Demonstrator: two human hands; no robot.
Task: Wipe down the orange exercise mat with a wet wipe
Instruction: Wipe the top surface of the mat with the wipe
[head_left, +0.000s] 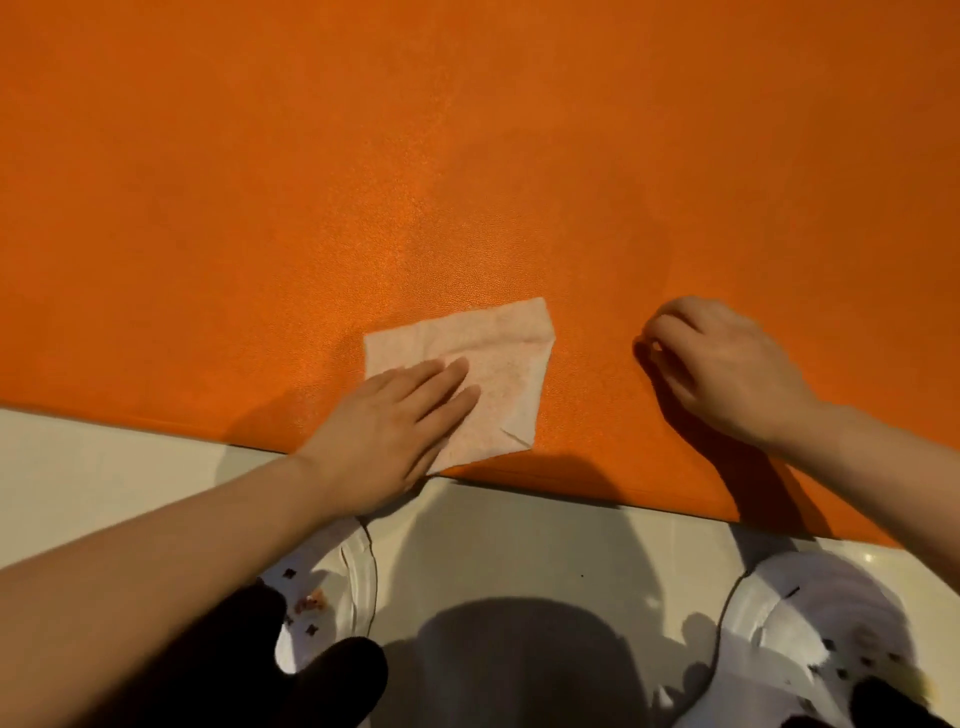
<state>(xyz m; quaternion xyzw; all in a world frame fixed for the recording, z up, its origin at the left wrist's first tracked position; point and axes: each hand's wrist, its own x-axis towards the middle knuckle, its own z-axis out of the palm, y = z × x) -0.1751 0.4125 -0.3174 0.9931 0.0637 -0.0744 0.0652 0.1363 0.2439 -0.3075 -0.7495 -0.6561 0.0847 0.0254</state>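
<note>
Wipe (483, 371) is looking thin and limp; we are pressing it flat on the orange mat (467, 156) under our left hand (387, 423), fingers straight, while our right hand (727, 364) is resting curled, holding nothing.

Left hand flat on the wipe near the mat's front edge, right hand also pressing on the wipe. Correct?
Not quite. In the head view the right hand is off the wipe, resting with curled fingers on the bare mat to its right. The left hand does lie flat on the wipe near the front edge.

Likely a home: orange exercise mat (467, 156) on pale glossy floor (104, 467)
</note>
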